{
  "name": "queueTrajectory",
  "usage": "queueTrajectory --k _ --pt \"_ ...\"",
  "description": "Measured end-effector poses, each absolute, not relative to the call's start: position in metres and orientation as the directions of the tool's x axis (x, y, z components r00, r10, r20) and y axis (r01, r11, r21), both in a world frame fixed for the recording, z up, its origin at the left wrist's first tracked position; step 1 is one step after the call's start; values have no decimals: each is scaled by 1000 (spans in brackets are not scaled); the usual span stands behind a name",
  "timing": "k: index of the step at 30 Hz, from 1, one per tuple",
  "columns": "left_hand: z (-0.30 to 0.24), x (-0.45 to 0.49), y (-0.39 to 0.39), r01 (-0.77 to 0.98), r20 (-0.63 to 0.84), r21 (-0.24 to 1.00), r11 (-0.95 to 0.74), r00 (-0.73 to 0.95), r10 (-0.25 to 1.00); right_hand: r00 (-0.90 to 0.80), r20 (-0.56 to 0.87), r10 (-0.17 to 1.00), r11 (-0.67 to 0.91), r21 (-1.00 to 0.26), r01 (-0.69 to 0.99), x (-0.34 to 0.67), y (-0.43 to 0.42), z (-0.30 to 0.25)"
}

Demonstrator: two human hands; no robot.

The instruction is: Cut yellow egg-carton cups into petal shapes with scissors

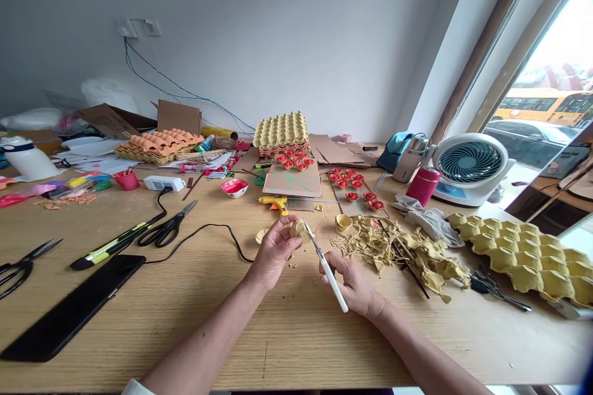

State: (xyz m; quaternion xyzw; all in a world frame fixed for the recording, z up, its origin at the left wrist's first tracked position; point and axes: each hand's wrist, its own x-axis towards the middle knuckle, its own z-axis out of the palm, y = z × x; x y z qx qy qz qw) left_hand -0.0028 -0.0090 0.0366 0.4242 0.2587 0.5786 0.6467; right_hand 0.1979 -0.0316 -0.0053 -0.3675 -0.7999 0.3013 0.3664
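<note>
Pinched in the fingers of my left hand (277, 247) is a small yellow egg carton cup (301, 230). My right hand (354, 284) grips white-handled scissors (331, 274), whose blades reach up to the right edge of the cup. Part of the blades is hidden by the cup, so I cannot tell how far they are apart. Just beyond my hands lies a yellow glue gun (277, 203). Trimmed yellow cups (343, 223) stand beside a heap of yellow carton scraps (370, 244) to the right.
Red paper flowers (352, 179) sit on cardboard behind. A yellow egg tray (528, 256) and a fan (470, 166) are at right. To the left are black scissors (164, 229), a utility knife (113, 245), a dark flat slab (76, 308) and a power strip (164, 183) with its cord.
</note>
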Motion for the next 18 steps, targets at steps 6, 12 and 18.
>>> queueTrajectory --k 6,12,18 --pt "33 -5 -8 -566 125 824 24 222 967 -419 365 831 506 -809 299 196 -31 -6" --pt "30 -2 -9 -547 110 834 66 282 953 -300 324 897 372 -921 117 193 -28 0" --pt "15 9 -13 -388 224 917 -88 320 921 -175 279 944 272 -960 -61 191 -28 8"
